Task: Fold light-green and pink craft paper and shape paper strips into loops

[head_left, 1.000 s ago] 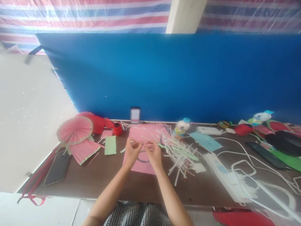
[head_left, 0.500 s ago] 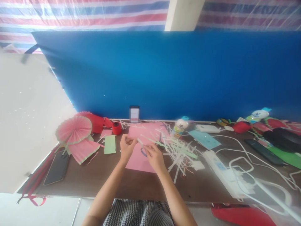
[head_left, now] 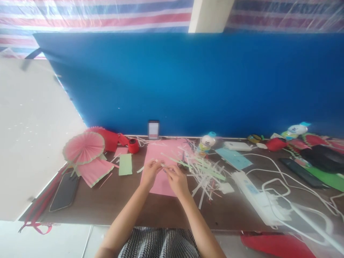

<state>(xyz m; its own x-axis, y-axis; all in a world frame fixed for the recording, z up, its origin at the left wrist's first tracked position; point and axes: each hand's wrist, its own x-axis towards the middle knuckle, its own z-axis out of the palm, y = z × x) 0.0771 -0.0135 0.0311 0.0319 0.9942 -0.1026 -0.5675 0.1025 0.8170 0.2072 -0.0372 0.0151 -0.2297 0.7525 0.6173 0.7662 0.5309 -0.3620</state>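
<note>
Your bare left hand (head_left: 149,175) and bare right hand (head_left: 177,180) meet above a rectangular pink paper sheet (head_left: 161,186).
The sheet lies midway along the dark brown tabletop (head_left: 107,209), its far end near the back edge; a tangled heap of white and pale green paper strips (head_left: 208,172) sits right of it. Your fingertips nearly touch; what they grip, if anything, is too small to tell.

On my feed, the left hand (head_left: 151,172) has come in toward the right hand (head_left: 176,177): half a second ago they were apart above the pink sheet (head_left: 163,184), now their fingertips nearly meet over it. I've lost sight of the dark ring by the right hand; left of the sheet, a pale strip (head_left: 140,169) is uncovered again.
</note>
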